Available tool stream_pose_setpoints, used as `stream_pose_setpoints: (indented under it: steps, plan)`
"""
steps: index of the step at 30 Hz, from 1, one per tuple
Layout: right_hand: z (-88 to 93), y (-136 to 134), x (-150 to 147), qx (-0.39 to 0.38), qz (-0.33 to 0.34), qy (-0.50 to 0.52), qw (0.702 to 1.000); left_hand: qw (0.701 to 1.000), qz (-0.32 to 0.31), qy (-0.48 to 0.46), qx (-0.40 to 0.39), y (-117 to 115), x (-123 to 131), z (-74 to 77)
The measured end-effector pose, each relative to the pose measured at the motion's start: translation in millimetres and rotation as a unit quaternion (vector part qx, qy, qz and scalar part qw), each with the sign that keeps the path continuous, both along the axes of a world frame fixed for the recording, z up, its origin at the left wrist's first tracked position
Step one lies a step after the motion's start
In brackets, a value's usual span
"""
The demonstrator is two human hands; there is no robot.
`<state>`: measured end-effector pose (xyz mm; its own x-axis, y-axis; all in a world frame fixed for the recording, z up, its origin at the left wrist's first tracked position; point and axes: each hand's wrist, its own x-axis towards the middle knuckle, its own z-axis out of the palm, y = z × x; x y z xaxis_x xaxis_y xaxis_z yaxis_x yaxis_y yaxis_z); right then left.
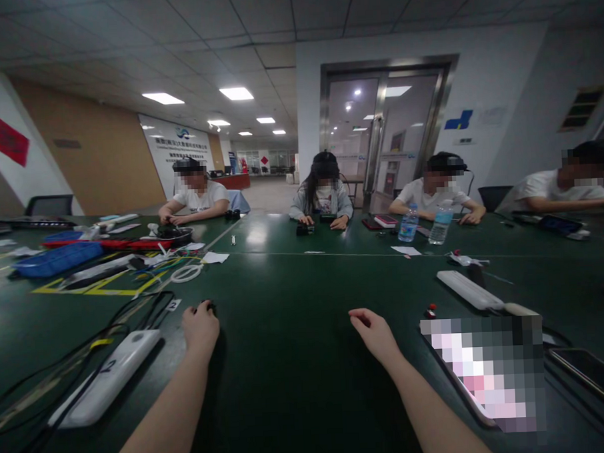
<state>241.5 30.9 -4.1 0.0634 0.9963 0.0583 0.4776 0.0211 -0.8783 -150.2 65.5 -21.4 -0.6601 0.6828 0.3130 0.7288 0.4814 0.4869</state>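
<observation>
My left hand rests on the green table with its fingers closed round a small black object, mostly hidden by the fingers. Its kind I cannot make out. A white power bank-like box marked 2 lies to the left of that forearm, with black cables beside it. Over on the right, my right hand lies on the tabletop, fingers curled in toward the thumb, with nothing visible in it. Nearest to it on the right is a phone with a lit, blurred screen.
On the left stand a blue tray and a coiled white cable. Two water bottles stand at the far right. A white oblong box and a dark phone lie on my right. Several people sit opposite around the green table.
</observation>
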Motion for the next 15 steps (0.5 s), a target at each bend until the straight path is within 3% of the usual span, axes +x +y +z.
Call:
stream_pose_setpoints:
  steps: [15]
  plan:
    - [3.0, -1.0, 1.3, -0.033, 0.017, -0.008, 0.999, 1.0, -0.021, 0.004, -0.021, -1.2, -3.1, 2.5]
